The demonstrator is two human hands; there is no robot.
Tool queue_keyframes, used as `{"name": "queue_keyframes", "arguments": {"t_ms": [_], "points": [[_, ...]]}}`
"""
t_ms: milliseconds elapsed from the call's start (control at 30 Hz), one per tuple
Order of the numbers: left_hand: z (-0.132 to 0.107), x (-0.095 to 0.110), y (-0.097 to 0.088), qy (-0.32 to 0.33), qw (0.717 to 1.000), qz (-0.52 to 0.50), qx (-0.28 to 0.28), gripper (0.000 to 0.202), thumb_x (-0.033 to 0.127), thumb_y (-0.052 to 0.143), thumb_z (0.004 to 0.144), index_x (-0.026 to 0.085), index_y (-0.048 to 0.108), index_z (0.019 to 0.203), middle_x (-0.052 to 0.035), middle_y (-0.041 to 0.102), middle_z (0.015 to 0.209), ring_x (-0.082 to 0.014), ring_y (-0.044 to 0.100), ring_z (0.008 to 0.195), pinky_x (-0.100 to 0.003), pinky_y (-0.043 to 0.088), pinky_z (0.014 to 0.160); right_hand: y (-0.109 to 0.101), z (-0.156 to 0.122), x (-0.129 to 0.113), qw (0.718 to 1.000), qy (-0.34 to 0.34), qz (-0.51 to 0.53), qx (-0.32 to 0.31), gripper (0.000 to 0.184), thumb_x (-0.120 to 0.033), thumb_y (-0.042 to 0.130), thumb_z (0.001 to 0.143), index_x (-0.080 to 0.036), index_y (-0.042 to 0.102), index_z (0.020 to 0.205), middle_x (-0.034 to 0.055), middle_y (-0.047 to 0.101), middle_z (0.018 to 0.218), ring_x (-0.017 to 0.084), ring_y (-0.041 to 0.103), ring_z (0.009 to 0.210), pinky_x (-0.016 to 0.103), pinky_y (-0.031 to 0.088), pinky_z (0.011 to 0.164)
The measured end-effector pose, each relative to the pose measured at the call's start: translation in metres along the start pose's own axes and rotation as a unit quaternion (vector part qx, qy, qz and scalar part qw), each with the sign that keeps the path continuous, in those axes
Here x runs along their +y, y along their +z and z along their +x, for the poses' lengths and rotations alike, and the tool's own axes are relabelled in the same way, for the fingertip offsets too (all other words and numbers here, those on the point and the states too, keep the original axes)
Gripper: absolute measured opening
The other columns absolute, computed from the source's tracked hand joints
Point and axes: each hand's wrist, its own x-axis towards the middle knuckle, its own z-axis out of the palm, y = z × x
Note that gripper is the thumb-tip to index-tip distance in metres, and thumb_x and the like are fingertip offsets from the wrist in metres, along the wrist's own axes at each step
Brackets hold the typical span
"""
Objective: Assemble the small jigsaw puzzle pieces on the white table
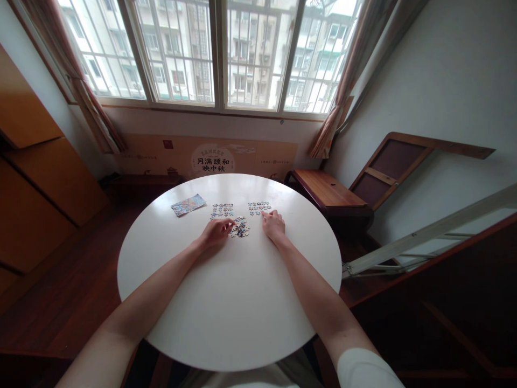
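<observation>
A loose pile of small jigsaw puzzle pieces (241,228) lies on the round white table (230,307). My left hand (217,231) rests at the pile's left side, fingers curled, thumb and forefinger close together at its edge; whatever is between them is too small to make out. Beyond it, several pieces sit spaced in rows in a left group (223,207). A right group of pieces (258,206) is laid out the same way. My right hand (274,225) is closed at the near right corner of that group, its fingertips pinched at a puzzle piece there.
A printed picture sheet (188,205) lies at the table's far left. Behind the table stand a printed panel (210,156) and a barred window. A wooden bench (329,187) is at the right, with a folded wooden frame (391,167) against the wall. Cabinets (48,188) line the left.
</observation>
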Motion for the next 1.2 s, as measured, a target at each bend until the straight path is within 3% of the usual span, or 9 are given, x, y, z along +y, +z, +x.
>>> {"name": "queue_keyframes", "arguments": {"t_ms": [200, 367, 533, 767, 1033, 1200], "points": [[0.000, 0.001, -0.001, 0.003, 1.000, 0.006, 0.002, 0.021, 0.025, 0.050, 0.081, 0.021, 0.068, 0.091, 0.0005, 0.062, 0.061, -0.0105, 0.054, 0.055, -0.020, 0.038, 0.057, -0.001, 0.000, 0.000, 1.000, 0.008, 0.020, 0.008, 0.036, -0.024, 0.040, 0.089, -0.029, 0.055, 0.121, 0.0087, 0.051, 0.108, 0.021, 0.049, 0.098, 0.031, 0.039, 0.083], [0.000, -0.002, 0.000, 0.004, 1.000, 0.010, 0.005, 0.021, 0.025, 0.050, 0.082, 0.021, 0.068, 0.091, 0.0009, 0.062, 0.061, -0.0103, 0.054, 0.055, -0.020, 0.037, 0.057, -0.005, 0.001, -0.006, 0.993, 0.001, 0.110, 0.045, 0.036, -0.021, 0.041, 0.087, -0.026, 0.054, 0.120, 0.0070, 0.053, 0.110, 0.017, 0.055, 0.088, 0.026, 0.043, 0.073], [0.000, -0.002, 0.000, 0.006, 1.000, 0.002, 0.003, 0.021, 0.026, 0.049, 0.082, 0.022, 0.068, 0.091, 0.0009, 0.062, 0.062, -0.0101, 0.054, 0.054, -0.019, 0.037, 0.057, -0.004, -0.005, -0.020, 0.980, -0.106, 0.169, 0.014, 0.025, -0.023, 0.048, 0.085, -0.021, 0.062, 0.105, 0.0039, 0.060, 0.095, 0.013, 0.057, 0.079, 0.024, 0.042, 0.076], [0.000, -0.002, 0.001, 0.007, 1.000, 0.008, 0.003, 0.022, 0.027, 0.048, 0.083, 0.022, 0.068, 0.091, 0.0010, 0.062, 0.061, -0.0101, 0.054, 0.054, -0.019, 0.037, 0.056, -0.001, -0.011, -0.020, 0.967, -0.170, 0.183, -0.046, 0.020, -0.032, 0.055, 0.080, -0.020, 0.066, 0.091, 0.0021, 0.061, 0.085, 0.012, 0.055, 0.075, 0.022, 0.040, 0.071], [0.000, -0.003, 0.002, 0.014, 1.000, 0.013, 0.005, 0.021, 0.027, 0.048, 0.083, 0.021, 0.067, 0.090, 0.0013, 0.062, 0.060, -0.0099, 0.054, 0.054, -0.019, 0.037, 0.056, -0.002, -0.007, -0.018, 0.958, -0.172, 0.220, -0.063, 0.018, -0.033, 0.062, 0.073, -0.017, 0.068, 0.080, 0.0036, 0.060, 0.083, 0.011, 0.053, 0.068, 0.022, 0.040, 0.064], [0.000, -0.004, 0.003, 0.012, 1.000, 0.011, 0.008, 0.022, 0.028, 0.048, 0.084, 0.021, 0.068, 0.090, 0.0014, 0.063, 0.060, -0.0100, 0.055, 0.054, -0.019, 0.037, 0.056, 0.002, -0.002, -0.015, 0.958, -0.135, 0.245, -0.069, 0.013, -0.027, 0.064, 0.071, -0.015, 0.067, 0.073, 0.0045, 0.062, 0.078, 0.013, 0.054, 0.070, 0.022, 0.039, 0.062]]}}
